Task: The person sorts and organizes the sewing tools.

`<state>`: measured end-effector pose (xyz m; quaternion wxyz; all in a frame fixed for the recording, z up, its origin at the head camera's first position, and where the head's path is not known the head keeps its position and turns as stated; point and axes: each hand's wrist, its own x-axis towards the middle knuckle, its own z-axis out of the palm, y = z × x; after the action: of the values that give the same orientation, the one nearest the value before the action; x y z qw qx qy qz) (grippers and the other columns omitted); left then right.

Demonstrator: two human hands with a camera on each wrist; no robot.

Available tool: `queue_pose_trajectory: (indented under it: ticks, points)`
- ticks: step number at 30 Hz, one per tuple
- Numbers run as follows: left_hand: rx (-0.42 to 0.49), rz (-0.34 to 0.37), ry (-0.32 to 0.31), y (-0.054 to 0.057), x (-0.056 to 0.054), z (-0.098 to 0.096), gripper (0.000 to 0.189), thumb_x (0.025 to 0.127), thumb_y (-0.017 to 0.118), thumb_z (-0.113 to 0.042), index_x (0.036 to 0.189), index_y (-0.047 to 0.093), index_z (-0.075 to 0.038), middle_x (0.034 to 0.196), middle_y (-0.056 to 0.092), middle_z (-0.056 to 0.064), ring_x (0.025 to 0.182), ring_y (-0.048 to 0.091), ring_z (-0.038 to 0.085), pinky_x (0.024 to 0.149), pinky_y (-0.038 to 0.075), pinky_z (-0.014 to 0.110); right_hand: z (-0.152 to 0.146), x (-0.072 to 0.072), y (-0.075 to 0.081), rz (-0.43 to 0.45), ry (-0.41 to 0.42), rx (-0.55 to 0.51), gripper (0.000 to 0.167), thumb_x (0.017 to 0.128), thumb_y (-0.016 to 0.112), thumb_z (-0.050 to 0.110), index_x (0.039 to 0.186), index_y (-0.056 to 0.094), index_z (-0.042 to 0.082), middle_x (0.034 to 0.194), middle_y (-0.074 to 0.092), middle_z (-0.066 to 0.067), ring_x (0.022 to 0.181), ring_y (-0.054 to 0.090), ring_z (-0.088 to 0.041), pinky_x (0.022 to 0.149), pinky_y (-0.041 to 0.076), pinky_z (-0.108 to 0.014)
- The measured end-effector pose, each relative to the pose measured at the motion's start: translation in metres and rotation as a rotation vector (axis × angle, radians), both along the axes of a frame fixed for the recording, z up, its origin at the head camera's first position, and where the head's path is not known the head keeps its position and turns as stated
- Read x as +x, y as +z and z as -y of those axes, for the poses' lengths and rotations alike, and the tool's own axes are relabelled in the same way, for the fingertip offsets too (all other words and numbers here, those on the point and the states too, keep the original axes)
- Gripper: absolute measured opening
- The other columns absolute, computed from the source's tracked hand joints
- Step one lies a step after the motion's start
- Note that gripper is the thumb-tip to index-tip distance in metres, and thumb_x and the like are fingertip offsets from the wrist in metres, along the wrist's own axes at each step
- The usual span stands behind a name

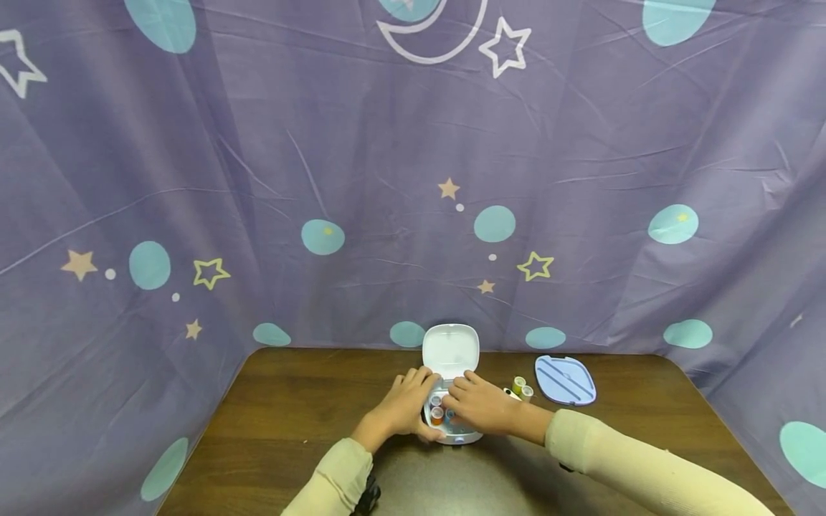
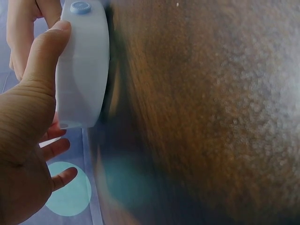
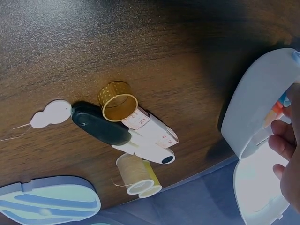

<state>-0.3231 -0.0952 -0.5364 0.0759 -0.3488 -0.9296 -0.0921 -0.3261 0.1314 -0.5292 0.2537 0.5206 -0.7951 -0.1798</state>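
Observation:
A white sewing box [image 1: 459,439] stands on the table with its lid [image 1: 450,350] raised at the back. My left hand [image 1: 406,403] grips the box's left side. In the left wrist view, its thumb [image 2: 49,47] lies on the front rim near a blue latch [image 2: 80,7], the other fingers beyond the wall. My right hand [image 1: 480,405] reaches over the right rim, fingers bent down inside. Thread spools, including an orange one [image 1: 437,416], stand upright in the left part. Orange and blue show by the right fingers [image 3: 280,145]; whether these hold a spool, I cannot tell.
Right of the box lie a gold thimble [image 3: 119,108], a printed tape measure [image 3: 157,131], a dark oval-ended tool [image 3: 96,123] and a needle threader [image 3: 52,113]. Beige [image 3: 132,171] and yellow [image 3: 154,182] thread spools stand behind them. A blue slotted tray [image 1: 566,380] lies farther right.

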Motion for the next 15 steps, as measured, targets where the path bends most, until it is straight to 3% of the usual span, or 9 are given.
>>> queue_pose_trajectory:
  ticks: [15]
  points:
    - [0.0,0.019,0.011,-0.0006,0.0005,0.0002,0.104,0.064,0.086,-0.065,0.144,0.049,-0.01,0.135,0.052,0.006,0.118,0.049,0.022,0.095,0.044,0.042,0.0078,0.0002,-0.0022,-0.048,-0.019,-0.02,0.038,0.093,0.061,0.06,0.1,0.061,0.022,0.098,0.069,0.007,0.098,0.059,-0.014,0.096,0.048,-0.039]
